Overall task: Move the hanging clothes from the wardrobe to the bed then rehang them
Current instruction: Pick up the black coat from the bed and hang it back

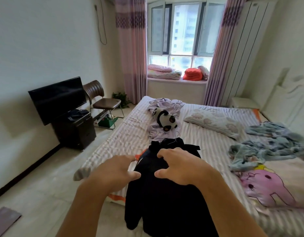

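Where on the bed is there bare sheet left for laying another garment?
Bare striped sheet between the black clothes and the pillow, and left of the panda toy toward the bed edge. Crowded right: blue blanket, pink cartoon quilt.

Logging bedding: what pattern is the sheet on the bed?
Pale lilac and white stripes on the sheet, clearest in the head view.

Two bare forearms, left hand (113,170), right hand (180,165), no sleeves, rings or watch visible

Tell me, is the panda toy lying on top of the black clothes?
No, the panda toy lies farther up the bed on lilac cloth, apart from the black clothes.
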`<state>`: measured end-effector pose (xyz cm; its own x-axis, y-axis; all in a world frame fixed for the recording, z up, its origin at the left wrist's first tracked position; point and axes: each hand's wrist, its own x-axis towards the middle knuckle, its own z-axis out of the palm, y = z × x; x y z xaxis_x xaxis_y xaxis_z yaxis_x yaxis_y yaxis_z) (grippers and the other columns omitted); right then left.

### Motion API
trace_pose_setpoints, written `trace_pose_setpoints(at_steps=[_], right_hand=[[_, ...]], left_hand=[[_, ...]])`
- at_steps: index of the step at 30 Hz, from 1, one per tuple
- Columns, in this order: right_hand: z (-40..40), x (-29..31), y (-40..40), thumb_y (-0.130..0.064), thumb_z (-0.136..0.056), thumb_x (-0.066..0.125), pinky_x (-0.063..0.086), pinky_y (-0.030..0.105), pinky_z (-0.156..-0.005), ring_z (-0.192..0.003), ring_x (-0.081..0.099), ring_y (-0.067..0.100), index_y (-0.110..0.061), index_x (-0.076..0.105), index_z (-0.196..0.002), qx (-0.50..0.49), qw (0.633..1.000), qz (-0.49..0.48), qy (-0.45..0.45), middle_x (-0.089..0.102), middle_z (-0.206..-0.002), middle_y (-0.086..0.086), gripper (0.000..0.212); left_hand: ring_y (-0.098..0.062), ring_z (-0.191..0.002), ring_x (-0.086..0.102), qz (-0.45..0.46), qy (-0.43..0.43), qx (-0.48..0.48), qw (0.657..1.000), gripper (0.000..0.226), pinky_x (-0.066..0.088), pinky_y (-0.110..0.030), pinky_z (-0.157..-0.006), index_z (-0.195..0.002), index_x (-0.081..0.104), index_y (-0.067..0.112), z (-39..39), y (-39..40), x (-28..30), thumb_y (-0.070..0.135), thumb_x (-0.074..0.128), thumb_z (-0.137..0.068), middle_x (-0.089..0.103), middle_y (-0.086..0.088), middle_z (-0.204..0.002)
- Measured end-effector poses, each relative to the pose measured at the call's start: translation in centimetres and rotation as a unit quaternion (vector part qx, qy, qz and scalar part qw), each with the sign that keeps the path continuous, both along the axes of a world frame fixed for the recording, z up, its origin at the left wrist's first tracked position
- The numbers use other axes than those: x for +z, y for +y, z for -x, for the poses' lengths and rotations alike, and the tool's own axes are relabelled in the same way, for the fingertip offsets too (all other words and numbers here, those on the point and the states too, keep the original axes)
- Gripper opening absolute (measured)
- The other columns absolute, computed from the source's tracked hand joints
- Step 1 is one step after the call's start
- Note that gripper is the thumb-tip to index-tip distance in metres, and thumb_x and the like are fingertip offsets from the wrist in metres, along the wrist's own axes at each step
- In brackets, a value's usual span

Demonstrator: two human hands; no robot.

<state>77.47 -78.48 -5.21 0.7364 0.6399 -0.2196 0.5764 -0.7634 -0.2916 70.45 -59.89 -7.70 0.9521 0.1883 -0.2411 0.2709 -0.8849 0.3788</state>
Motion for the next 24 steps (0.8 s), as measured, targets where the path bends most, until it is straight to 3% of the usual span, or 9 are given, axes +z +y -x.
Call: trace_pose_setpoints(at_steps=[13,20,24], right_hand=[[-17.4,-2.6,-3.0,-0.049,-0.091,0.060,0.049,0.041,-0.095,-0.111,0.055,0.023,-0.022,0.045,-0.133,-0.023,0.999,-0.003,0.022,0.050,-0.126,0.004,0.052],[-25.5,-4.8,-0.4,-0.048,-0.092,0.060,0.050,0.039,-0.092,-0.107,0.057,0.021,-0.020,0.048,-0.129,-0.060,0.998,0.000,0.027,0.054,-0.125,0.002,0.048],[-30.0,-5.6,1.8,-0.048,-0.091,0.060,0.050,0.039,-0.093,-0.107,0.058,0.019,-0.022,0.047,-0.133,-0.091,0.995,0.003,0.042,0.055,-0.126,0.000,0.051]], left_hand=[[-0.012,-0.127,0.049,0.017,0.003,-0.028,0.999,0.062,0.042,-0.033,-0.103,-0.143,0.043,0.032,-19.1,-2.5,-2.8,0.049,0.064,-0.087,0.050,0.005,-0.143],[-0.015,-0.117,0.055,0.016,0.011,-0.080,0.997,0.055,0.043,-0.027,-0.087,-0.139,0.047,0.033,-29.1,0.5,-5.5,0.046,0.063,-0.088,0.055,0.003,-0.135],[-0.014,-0.112,0.057,0.021,0.018,-0.111,0.994,0.054,0.045,-0.026,-0.086,-0.138,0.048,0.033,-34.5,3.0,-6.4,0.047,0.063,-0.088,0.056,0.004,-0.132]])
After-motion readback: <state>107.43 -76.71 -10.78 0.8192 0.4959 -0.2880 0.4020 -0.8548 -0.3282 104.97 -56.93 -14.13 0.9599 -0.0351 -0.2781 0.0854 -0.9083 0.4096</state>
